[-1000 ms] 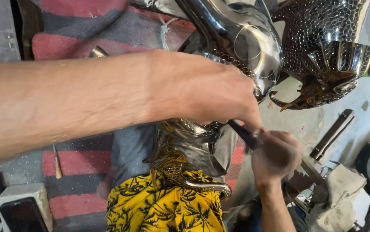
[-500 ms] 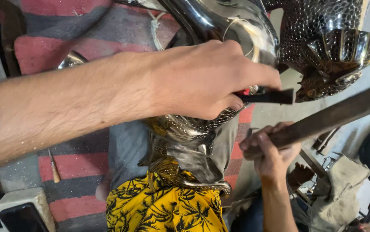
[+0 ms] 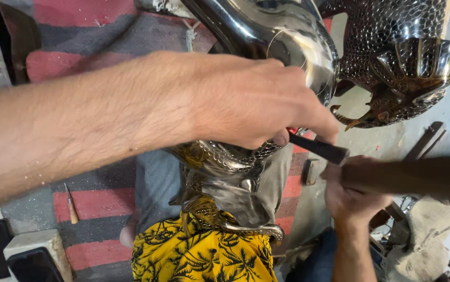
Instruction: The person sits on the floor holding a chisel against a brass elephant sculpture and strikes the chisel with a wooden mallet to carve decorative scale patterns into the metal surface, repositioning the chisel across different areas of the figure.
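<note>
Against the shiny scaled metal piece [image 3: 225, 172], we are pinching a dark punch [image 3: 319, 148] with our left hand [image 3: 251, 99], while our right hand [image 3: 353, 190] is gripping a blurred hammer handle [image 3: 413, 175].

Looks like a metalworker's workshop, floor-level setup. Big embossed metal pieces [image 3: 392, 57] with scale patterns sit right up close, a wooden-handled tool [image 3: 71, 206] lies on a striped red and grey rug [image 3: 94, 193], and the bare concrete floor [image 3: 444, 120] has scrap bits and rags scattered on it.
</note>
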